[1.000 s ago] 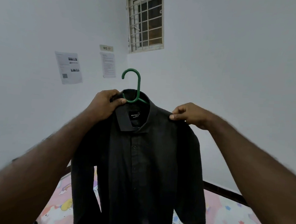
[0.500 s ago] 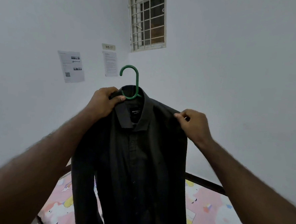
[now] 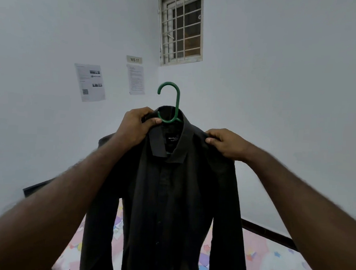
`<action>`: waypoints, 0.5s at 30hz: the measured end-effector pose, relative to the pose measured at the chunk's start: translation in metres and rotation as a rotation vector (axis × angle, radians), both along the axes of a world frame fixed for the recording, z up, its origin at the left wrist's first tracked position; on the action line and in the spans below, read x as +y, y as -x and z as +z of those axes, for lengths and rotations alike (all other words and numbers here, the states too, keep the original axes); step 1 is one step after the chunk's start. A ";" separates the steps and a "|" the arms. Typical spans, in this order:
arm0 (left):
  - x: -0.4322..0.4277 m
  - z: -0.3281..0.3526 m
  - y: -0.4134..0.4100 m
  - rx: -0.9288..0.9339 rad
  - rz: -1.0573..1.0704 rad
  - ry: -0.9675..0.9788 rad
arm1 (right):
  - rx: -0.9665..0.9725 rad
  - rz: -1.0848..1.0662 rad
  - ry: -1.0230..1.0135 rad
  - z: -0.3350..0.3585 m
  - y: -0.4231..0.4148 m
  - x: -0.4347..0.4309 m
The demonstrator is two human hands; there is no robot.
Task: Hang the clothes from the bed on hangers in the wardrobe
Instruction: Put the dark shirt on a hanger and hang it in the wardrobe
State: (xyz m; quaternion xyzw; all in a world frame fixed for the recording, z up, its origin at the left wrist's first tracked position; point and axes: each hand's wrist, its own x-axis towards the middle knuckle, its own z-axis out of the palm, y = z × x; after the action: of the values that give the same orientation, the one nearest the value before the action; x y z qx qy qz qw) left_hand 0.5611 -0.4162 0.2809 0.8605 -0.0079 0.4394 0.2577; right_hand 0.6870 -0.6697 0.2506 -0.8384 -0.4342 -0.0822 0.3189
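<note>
Two hands are working: your left hand [image 3: 135, 126] is clutching the green hanger [image 3: 176, 97] at the collar, while your right hand [image 3: 224, 143] is re-pinching the shoulder of the black shirt [image 3: 169, 197], higher than a moment ago. The shirt is hanging above the bed [image 3: 269, 263], seemingly settling squarely.

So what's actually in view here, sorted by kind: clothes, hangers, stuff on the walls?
dark shirt: 1
green hanger: 1
printed sheets on the wall: 2
WS 17 sign: 1
barred window: 1
Total: 6
</note>
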 end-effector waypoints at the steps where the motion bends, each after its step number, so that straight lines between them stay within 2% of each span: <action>1: -0.003 0.001 0.000 -0.010 -0.009 0.013 | -0.072 -0.006 0.006 0.005 0.003 0.005; 4: -0.006 0.001 0.001 -0.017 -0.022 0.046 | -0.240 -0.024 -0.060 0.016 0.007 0.017; 7: 0.007 -0.002 0.010 0.012 -0.001 0.039 | -0.312 -0.056 -0.153 0.022 0.005 0.016; 10: 0.045 -0.016 0.028 0.218 0.145 0.018 | -0.295 -0.083 -0.203 0.025 -0.003 0.006; 12: 0.068 -0.028 0.039 0.334 0.178 0.144 | -0.247 -0.080 -0.250 0.029 -0.007 -0.002; 15: 0.078 -0.036 0.047 0.298 0.168 0.265 | -0.181 -0.050 -0.281 0.034 -0.007 -0.008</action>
State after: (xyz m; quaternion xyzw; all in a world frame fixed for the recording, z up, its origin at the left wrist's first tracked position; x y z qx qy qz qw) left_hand 0.5140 -0.3378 0.2452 0.8722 0.1598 0.3242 0.3295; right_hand 0.6945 -0.6773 0.2841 -0.7853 -0.4245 -0.2250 0.3905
